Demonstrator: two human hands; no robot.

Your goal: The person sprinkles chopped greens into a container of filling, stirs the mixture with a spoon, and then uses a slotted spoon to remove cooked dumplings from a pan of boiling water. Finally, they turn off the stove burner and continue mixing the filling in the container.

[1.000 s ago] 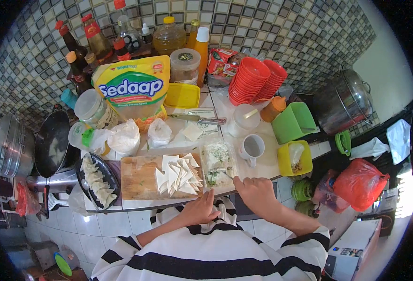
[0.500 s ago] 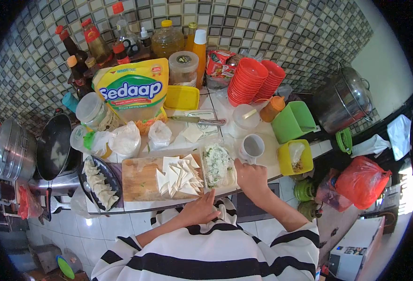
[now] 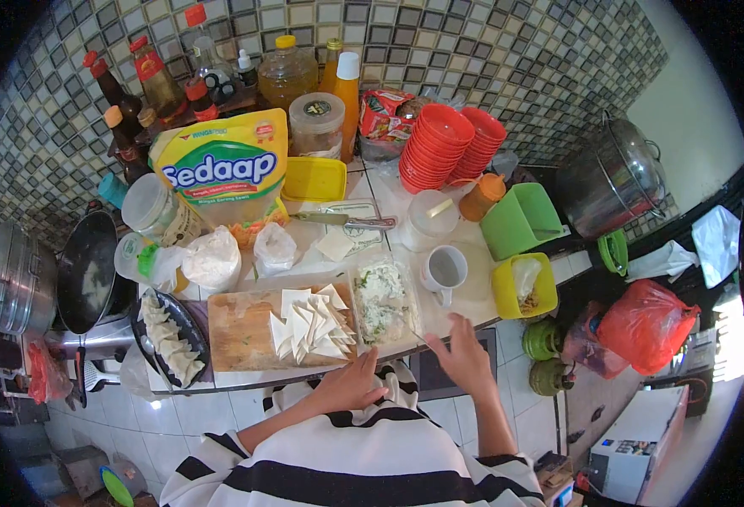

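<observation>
A clear rectangular tub (image 3: 386,297) of white filling flecked with green stands near the counter's front edge. My left hand (image 3: 347,384) is just in front of it, fingers stretched out and fingertips at its near left corner. To the right of the tub is my right hand (image 3: 465,359), thumb and forefinger apart. A thin dark handle-like thing (image 3: 420,338) shows by that thumb, too small to name. White square wrappers (image 3: 313,324) lie fanned out on the wooden board (image 3: 238,334). Folded dumplings (image 3: 169,338) line a dark plate (image 3: 196,329) at the left.
Behind the tub stand a white mug (image 3: 445,269), a lidded container (image 3: 429,221) and a knife (image 3: 347,220). A yellow box (image 3: 507,296), a green box (image 3: 520,221) and red bowls (image 3: 435,148) are on the right. Bags and a dark pan (image 3: 93,270) are on the left.
My right hand has drawn back from beside the mug's handle toward the counter's front edge, and its fingers have spread. My left hand stays by the tub. The view has shifted slightly.
</observation>
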